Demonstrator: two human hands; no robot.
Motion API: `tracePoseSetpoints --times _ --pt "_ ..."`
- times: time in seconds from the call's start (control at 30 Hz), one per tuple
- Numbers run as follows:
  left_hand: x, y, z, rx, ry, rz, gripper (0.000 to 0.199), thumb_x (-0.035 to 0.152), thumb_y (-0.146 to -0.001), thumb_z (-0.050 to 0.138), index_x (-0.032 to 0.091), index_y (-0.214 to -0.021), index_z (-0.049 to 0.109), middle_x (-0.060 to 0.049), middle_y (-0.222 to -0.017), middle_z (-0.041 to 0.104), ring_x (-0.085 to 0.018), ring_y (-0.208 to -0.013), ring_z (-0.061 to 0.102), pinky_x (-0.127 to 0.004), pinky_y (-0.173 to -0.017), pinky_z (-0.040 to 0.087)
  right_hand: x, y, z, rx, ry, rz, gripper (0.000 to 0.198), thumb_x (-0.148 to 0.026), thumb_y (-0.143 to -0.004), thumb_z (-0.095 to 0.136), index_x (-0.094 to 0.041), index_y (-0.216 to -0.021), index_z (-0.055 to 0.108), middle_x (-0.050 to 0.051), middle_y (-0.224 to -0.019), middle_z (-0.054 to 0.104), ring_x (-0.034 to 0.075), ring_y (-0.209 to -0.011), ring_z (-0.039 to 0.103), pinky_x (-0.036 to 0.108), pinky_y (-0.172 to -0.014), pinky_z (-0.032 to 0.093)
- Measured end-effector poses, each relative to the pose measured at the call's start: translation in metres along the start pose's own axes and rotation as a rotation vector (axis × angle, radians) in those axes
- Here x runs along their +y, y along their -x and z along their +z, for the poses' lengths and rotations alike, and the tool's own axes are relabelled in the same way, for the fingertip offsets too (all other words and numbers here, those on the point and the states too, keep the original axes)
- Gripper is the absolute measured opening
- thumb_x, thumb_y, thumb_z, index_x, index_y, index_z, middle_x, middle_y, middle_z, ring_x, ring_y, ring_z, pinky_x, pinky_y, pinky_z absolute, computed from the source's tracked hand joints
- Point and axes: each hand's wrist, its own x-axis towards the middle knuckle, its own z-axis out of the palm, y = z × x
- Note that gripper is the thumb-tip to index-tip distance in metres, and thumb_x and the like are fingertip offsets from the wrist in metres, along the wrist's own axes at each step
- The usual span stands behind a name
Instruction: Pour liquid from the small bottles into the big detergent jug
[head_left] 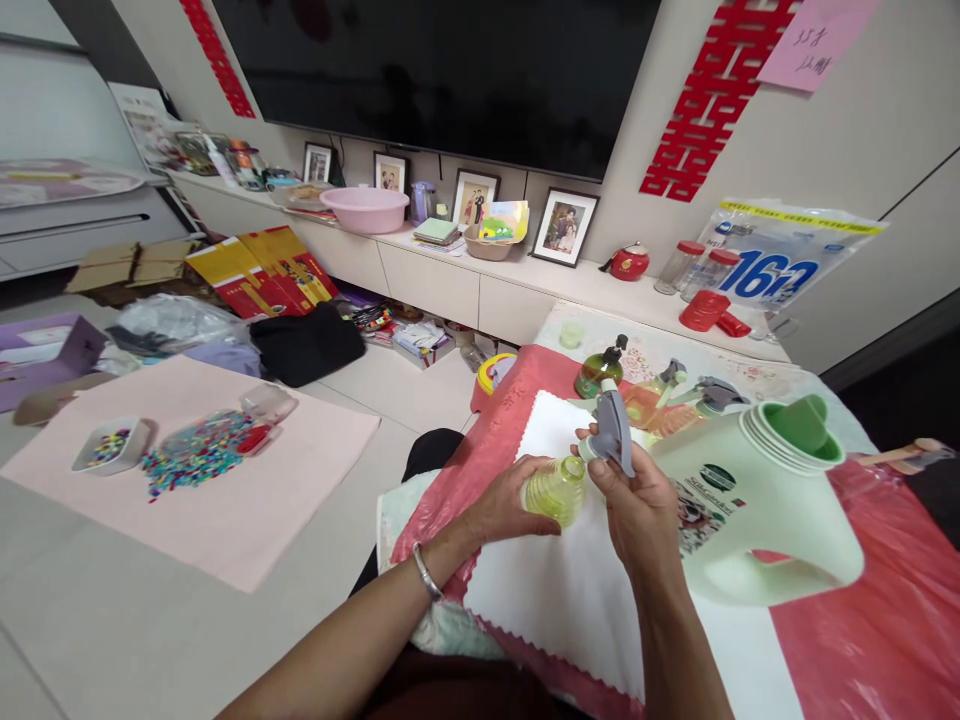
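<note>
My left hand [517, 500] is wrapped round a yellow-green ribbed bottle [561, 490], its uncapped neck tilted toward the right. In my right hand [637, 505] is a grey trigger spray head [613, 425], just right of the bottle's mouth and apart from it. A white scallop-edged cloth [555, 600] lies beneath both hands. Close to the right hand stands a large pale green jug [757, 500] with a darker green cap resting in its mouth. Behind the hands are a green pump bottle [600, 372] and several spray bottles with grey triggers.
Red plastic sheeting [900, 590] covers part of the table. Along the wall, a white cabinet [442, 285] carries a pink basin [366, 208], picture frames and red-lidded jars. On the floor at left, a pink sheet [225, 530] holds colourful small pieces [195, 460] and a white tray [111, 445].
</note>
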Motion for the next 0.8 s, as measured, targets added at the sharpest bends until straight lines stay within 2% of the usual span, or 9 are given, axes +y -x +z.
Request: tracePoseSetpoints --times 0.13,0.37,0.8 --pt "0.0 0.0 0.0 -0.003 0.015 0.013 0.082 0.024 -0.061 0.092 0.027 -0.136 0.059 -0.007 -0.137 0.064 -0.032 -0.126 0.059 -0.049 -0.109 0.047 0.011 0.002 -0.002 -0.024 0.019 0.026 0.038 -0.044 -0.088 0.079 -0.025 -0.12 0.07 0.008 -0.129 0.065 0.023 -0.116 0.063 0.036 -0.101 0.05" --pt "0.001 0.0 0.0 -0.007 0.013 0.015 0.083 0.022 -0.06 0.093 0.026 -0.135 0.059 -0.007 -0.137 0.064 -0.031 -0.125 0.059 -0.047 -0.108 0.047 0.011 0.004 -0.002 -0.055 0.086 0.051 0.037 -0.047 -0.087 0.078 -0.027 -0.118 0.072 0.006 -0.123 0.069 0.022 -0.116 0.064 0.033 -0.099 0.052" --pt "0.0 0.0 0.002 -0.012 0.009 0.042 0.085 0.025 -0.06 0.094 0.028 -0.137 0.059 -0.007 -0.14 0.063 -0.031 -0.128 0.058 -0.048 -0.111 0.045 0.003 0.009 -0.005 -0.108 0.296 -0.039 0.03 -0.046 -0.093 0.07 -0.027 -0.116 0.073 0.001 -0.118 0.069 0.016 -0.11 0.064 0.021 -0.094 0.049"
